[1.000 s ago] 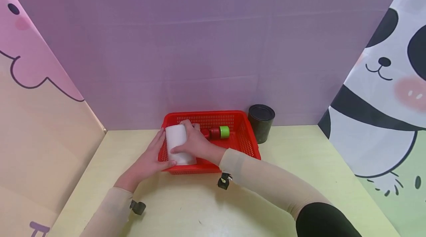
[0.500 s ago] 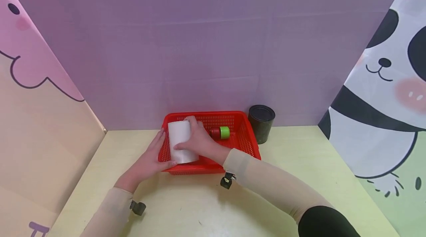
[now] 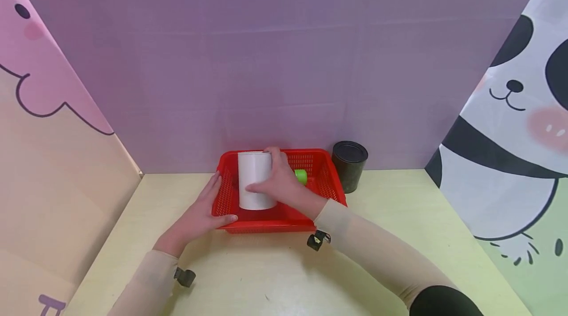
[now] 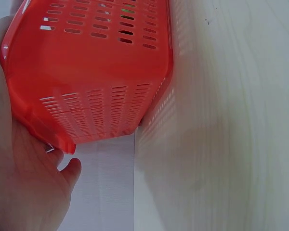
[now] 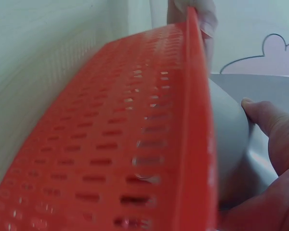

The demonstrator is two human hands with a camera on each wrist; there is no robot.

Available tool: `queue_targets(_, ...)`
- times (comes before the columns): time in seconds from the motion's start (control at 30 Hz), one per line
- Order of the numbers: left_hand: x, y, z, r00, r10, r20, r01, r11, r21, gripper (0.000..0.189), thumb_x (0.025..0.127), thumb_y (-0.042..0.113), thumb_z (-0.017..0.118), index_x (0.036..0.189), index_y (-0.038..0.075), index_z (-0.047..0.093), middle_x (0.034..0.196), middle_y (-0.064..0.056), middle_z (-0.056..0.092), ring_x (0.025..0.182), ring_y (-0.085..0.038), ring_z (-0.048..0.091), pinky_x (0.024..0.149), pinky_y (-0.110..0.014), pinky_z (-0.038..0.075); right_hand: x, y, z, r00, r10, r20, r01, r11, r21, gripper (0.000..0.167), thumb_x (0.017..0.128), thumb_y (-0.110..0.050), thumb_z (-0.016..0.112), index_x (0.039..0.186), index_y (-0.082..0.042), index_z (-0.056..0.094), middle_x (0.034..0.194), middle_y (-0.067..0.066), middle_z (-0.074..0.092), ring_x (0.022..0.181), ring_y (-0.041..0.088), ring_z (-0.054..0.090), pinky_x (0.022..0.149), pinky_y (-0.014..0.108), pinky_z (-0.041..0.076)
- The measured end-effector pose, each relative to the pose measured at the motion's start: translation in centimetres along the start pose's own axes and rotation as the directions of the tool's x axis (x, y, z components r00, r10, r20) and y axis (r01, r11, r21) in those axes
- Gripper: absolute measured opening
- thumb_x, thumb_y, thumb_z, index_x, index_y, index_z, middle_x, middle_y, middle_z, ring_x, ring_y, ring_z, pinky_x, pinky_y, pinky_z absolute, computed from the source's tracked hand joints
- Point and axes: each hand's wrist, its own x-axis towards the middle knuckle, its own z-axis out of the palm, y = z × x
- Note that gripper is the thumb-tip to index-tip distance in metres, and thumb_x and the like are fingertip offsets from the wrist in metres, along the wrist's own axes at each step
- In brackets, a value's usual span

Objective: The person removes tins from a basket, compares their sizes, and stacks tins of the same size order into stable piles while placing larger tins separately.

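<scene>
A white can stands tall over the left half of a red plastic basket. My right hand grips it from its right side, thumb across the near face and fingers over the far side. In the right wrist view the can shows pale behind the basket's front wall, the thumb against it. At the basket's front left corner my left hand holds the rim, thumb along the front. Fingertips show below the rim in the left wrist view. A green cap peeks out behind the right hand.
A dark lidded can stands just right of the basket, close to the purple back wall. Printed side walls flank the pale wooden table. Small black cameras sit on both wrists.
The right hand has carried the white can up and to the right inside the basket area, now covering the red body behind the green cap. The left hand stays on the rim.
</scene>
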Motion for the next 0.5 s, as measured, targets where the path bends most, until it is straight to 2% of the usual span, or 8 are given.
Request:
queue_targets(0.07, 0.0, 0.0, 0.0, 1.000, 0.003, -0.005, -0.003, 1.000, -0.004, 0.131, 0.087, 0.061, 0.087, 0.179, 0.012, 0.008, 0.186, -0.008, 0.004, 0.169, -0.041, 0.013, 0.112, -0.064, 0.053, -0.1, 0.2, -0.8, 1.000, -0.024, -0.015, 0.024, 0.999, 0.033, 0.102, 0.077, -0.029, 0.103, 0.154, -0.022, 0.036, 0.144, 0.007, 0.049, 0.124, 0.030, 0.060, 0.091, 0.054, 0.066)
queue_targets(0.23, -0.1, 0.2, 0.0, 1.000, 0.008, -0.018, -0.008, 1.000, -0.013, 0.129, 0.088, 0.055, 0.088, 0.179, 0.011, 0.009, 0.186, -0.010, 0.004, 0.168, -0.043, 0.013, 0.112, -0.066, 0.053, -0.4, 0.6, -3.0, 0.997, -0.071, -0.031, 0.074, 0.990, 0.118, 0.100, 0.079, -0.026, 0.101, 0.154, -0.022, 0.035, 0.146, 0.005, 0.049, 0.130, 0.029, 0.056, 0.091, 0.055, 0.065)
queue_targets(0.5, 0.0, 0.2, 0.0, 1.000, 0.003, -0.020, -0.004, 1.000, -0.021, 0.129, 0.087, 0.054, 0.089, 0.179, 0.012, 0.008, 0.186, -0.007, 0.003, 0.169, -0.040, 0.013, 0.112, -0.065, 0.052, -0.6, 1.0, -6.5, 0.987, -0.133, -0.092, 0.143, 0.982, 0.124, 0.099, 0.080, -0.024, 0.101, 0.154, -0.017, 0.035, 0.146, 0.007, 0.050, 0.133, 0.030, 0.055, 0.094, 0.057, 0.064)
